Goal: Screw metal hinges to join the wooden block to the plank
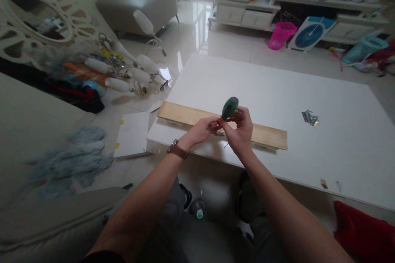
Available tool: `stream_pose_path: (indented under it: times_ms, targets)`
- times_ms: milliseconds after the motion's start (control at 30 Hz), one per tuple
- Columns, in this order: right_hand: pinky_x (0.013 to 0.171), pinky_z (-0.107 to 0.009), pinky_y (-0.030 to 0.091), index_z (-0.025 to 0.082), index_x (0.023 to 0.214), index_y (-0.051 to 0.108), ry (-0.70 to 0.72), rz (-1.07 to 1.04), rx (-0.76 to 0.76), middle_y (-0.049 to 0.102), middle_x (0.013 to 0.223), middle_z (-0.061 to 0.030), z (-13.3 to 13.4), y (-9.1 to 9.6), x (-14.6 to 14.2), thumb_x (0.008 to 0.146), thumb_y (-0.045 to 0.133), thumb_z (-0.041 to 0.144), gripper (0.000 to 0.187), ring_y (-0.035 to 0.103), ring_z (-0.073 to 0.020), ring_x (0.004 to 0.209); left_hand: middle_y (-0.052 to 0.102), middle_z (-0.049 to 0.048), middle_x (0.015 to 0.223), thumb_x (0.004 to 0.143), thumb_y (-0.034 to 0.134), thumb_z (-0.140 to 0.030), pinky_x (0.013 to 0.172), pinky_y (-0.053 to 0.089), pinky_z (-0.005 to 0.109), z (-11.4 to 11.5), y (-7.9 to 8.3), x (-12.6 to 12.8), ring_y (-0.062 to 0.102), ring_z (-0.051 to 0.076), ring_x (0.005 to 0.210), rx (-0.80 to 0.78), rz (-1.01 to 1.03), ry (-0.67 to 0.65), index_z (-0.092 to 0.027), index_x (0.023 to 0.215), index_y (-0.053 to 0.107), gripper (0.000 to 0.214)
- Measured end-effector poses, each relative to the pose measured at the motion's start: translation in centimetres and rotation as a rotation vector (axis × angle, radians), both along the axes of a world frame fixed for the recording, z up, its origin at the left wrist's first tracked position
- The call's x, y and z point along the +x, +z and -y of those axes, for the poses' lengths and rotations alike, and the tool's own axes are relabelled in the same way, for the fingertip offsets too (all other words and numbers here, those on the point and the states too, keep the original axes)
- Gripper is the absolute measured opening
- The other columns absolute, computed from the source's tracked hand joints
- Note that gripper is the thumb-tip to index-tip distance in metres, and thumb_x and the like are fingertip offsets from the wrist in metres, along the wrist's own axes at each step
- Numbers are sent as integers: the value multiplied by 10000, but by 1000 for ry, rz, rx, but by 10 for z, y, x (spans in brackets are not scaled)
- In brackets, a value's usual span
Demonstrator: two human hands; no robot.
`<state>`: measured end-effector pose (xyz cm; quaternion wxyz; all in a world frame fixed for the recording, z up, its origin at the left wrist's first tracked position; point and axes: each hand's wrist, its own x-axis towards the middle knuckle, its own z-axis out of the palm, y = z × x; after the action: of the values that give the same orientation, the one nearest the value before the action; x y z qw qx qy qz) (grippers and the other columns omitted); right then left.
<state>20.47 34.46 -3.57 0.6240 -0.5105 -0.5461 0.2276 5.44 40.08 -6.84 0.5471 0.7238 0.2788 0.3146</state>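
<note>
A screwdriver point(230, 108) with a green and black handle stands tilted above a long, narrow wooden board point(268, 135). My right hand point(241, 131) is closed around it, thumb and fingers low on the handle. Close against it, my left hand point(202, 129) has its fingers pinched together near the screwdriver's shaft; what they hold is hidden. Under the hands, a small metal piece point(219, 133) shows at the board's front edge. The board lies across a large white panel point(222, 78). A thin metal pin or screw point(226, 145) is in front of it.
A small pile of metal hardware point(310, 118) lies on the panel's right side. Near its front edge is a small yellow and black item point(324, 183). A lamp with several white shades point(148, 65) stands left. A plastic bottle point(198, 207) is between my feet.
</note>
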Motion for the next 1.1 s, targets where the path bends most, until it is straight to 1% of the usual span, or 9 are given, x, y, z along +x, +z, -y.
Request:
stream_pose_path:
  times_ms: [133,233,367,467,533,700,800,933,1100]
  targets:
    - [747,-356,604,294,1132,594,48,32,1,712,951,20,2,3,-1,813,763,210,370,705,-191,874,787,131,1199,980,645,-233,905,611,356,1,-4,2,742,241,1081,-24,7,12,-156,1204,755,262]
    - [730,-351,603,294,1128,596,61,16,-10,710,958,22,2,2,-1,806,785,238,377,704,-187,862,792,129,1173,969,661,-227,901,610,350,1,-5,3,740,243,1083,-3,-9,27,-158,1179,767,245]
    - [721,-352,609,292,1111,602,31,-22,-6,708,919,28,1,0,-1,791,809,244,384,706,-185,829,800,126,1116,966,701,-290,911,607,354,1,-2,2,743,237,1044,5,-16,22,-160,1163,775,248]
    - [756,-372,610,285,1138,608,-1,-17,4,720,914,18,1,0,0,796,788,213,393,713,-191,830,790,137,1161,982,685,-322,897,607,357,1,-2,0,745,234,1033,-32,12,-25,-155,1179,763,270]
    - [792,-392,611,282,1171,602,7,-12,9,734,938,6,2,0,1,817,762,207,395,722,-199,849,785,140,1171,993,663,-322,882,604,359,0,-2,-1,742,235,1025,-36,1,-29,-149,1169,760,266]
    - [819,-401,609,291,1195,593,36,21,14,739,966,6,3,-2,2,824,758,200,417,734,-204,875,790,129,1062,1002,642,-323,825,596,341,-1,-5,-1,734,219,925,-4,-47,4,-127,1140,766,270]
    - [773,-373,611,299,1163,606,38,24,23,714,976,16,1,-4,1,815,790,218,402,720,-196,879,795,119,1035,991,662,-317,851,596,336,-2,-7,1,737,215,931,14,-46,21,-133,1133,776,260]
    - [724,-341,608,300,1129,612,15,-1,26,691,935,33,-1,-5,1,794,825,228,403,693,-177,834,798,126,1102,977,677,-305,894,592,348,-1,-8,3,742,229,997,12,-7,25,-146,1150,775,255]
    - [810,-395,613,283,1215,613,6,-2,-7,746,947,4,1,-3,3,833,771,206,421,731,-205,878,798,128,1142,963,680,-294,916,586,359,-1,-4,0,745,233,1020,-43,-7,-13,-143,1166,769,268]
